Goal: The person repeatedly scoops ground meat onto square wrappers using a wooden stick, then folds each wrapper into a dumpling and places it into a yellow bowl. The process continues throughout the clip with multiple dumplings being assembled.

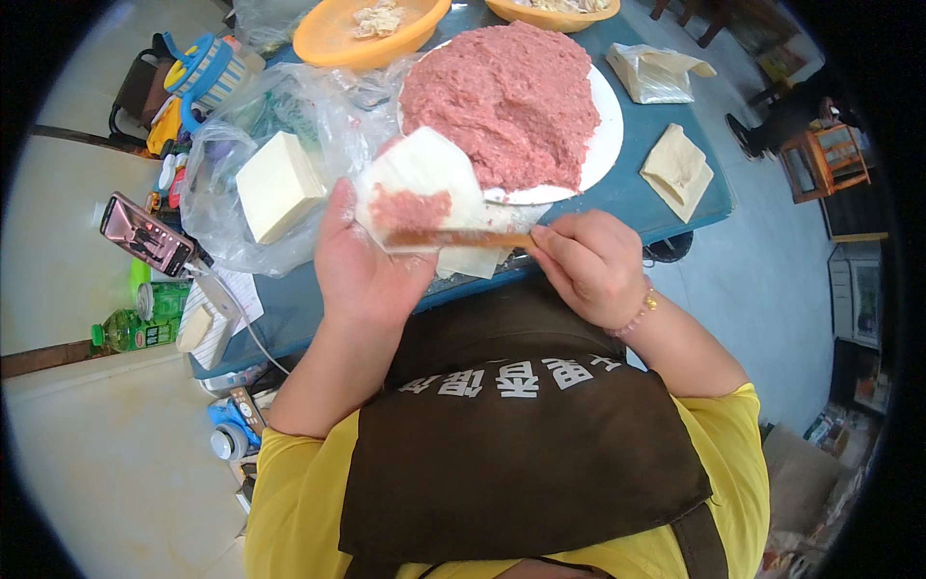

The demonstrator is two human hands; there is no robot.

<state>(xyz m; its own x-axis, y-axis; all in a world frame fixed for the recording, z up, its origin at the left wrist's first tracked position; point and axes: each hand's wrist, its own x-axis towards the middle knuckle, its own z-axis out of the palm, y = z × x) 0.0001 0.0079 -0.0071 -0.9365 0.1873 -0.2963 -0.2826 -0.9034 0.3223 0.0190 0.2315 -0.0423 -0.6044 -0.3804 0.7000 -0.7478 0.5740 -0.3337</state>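
Observation:
On the palm and fingers of my left hand (369, 282) lies a thin pale dough wrapper (427, 163) with a smear of minced meat on it. My right hand (597, 268) grips the end of a flat wooden stick (492, 239), whose blurred far part lies across the wrapper's near edge. Just beyond, a big mound of pink minced meat (506, 101) sits on a white plate (609, 145). A square stack of wrappers (278, 187) stands on a clear plastic bag left of my left hand. More wrapper sheets (470, 260) lie partly hidden under my hands.
Two orange basins (311, 43) with folded dumplings stand at the table's far side. Folded wrappers (678, 172) and a plastic-wrapped pack (651, 76) lie at right. At left are a phone (147, 235) with a cable, a striped cup (210, 72) and bottles. Another person stands at far right.

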